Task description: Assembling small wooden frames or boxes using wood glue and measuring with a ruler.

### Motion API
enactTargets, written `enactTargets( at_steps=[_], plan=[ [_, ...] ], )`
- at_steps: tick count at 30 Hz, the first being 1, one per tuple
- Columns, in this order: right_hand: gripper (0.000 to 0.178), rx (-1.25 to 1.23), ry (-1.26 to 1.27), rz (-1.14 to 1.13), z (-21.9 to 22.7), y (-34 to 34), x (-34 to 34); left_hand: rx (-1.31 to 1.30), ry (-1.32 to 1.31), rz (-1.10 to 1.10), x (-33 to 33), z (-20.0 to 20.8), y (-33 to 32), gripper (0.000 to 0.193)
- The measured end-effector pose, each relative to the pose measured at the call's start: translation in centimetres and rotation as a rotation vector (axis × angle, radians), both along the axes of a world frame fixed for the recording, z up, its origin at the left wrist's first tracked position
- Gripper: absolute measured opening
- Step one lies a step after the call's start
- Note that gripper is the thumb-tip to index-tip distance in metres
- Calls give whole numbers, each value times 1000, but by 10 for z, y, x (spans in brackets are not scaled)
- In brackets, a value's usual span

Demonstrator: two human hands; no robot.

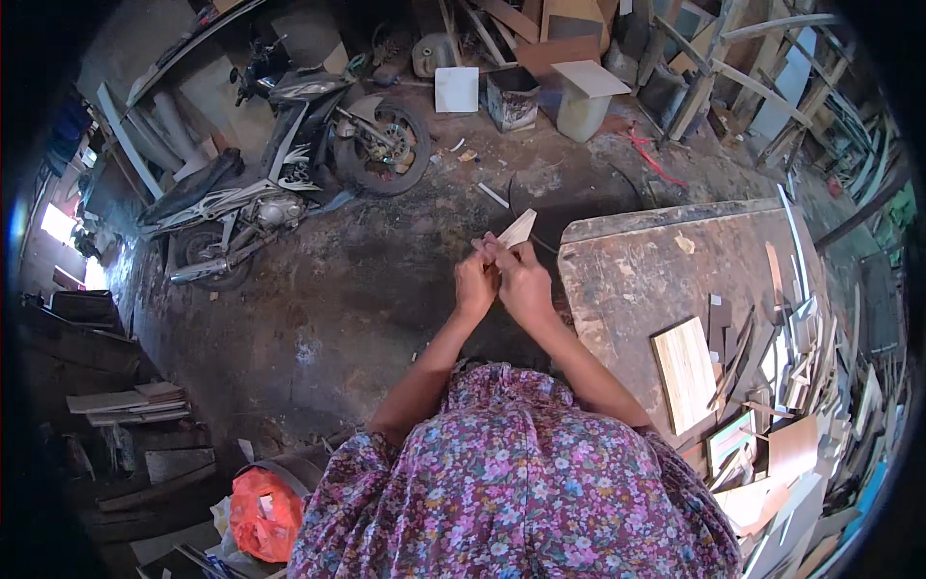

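Observation:
Both hands meet in front of my chest around a small, pale, tapered piece of wood (519, 229). My right hand (527, 283) is closed on its lower end, and the narrow tip points up and away to the right. My left hand (475, 287) is closed too, its fingers bunched against the near side of the wood. Something pinkish shows at the left fingertips; whether it is a scrap of material or just the fingers is too small to tell. The wood's lower end is hidden by the fingers.
A worn wooden worktable (617, 280) stands to my right, with a light wooden board (684, 374) and many offcuts on it. A motorcycle (289, 174) is parked at the far left. Behind are a white bucket (583, 108) and a tin (511, 99). An orange-red bag (264, 514) lies at lower left.

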State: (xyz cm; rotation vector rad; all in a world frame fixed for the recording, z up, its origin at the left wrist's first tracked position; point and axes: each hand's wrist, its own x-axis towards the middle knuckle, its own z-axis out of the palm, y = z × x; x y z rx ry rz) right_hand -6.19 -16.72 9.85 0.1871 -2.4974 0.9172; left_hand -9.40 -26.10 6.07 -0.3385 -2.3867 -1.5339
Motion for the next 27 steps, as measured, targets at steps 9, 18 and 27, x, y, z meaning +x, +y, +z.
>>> enactTargets(
  at_steps=[9, 18, 27],
  plan=[
    [40, 53, 113, -1, -11, 15, -18, -96, 84, 23, -2, -4, 2, 12],
    [36, 128, 187, -133, -22, 42, -37, -89, 10, 25, 5, -3, 9, 17],
    [34, 111, 126, -89, -7, 25, -28, -89, 38, 53, 4, 6, 7, 19]
  ],
)
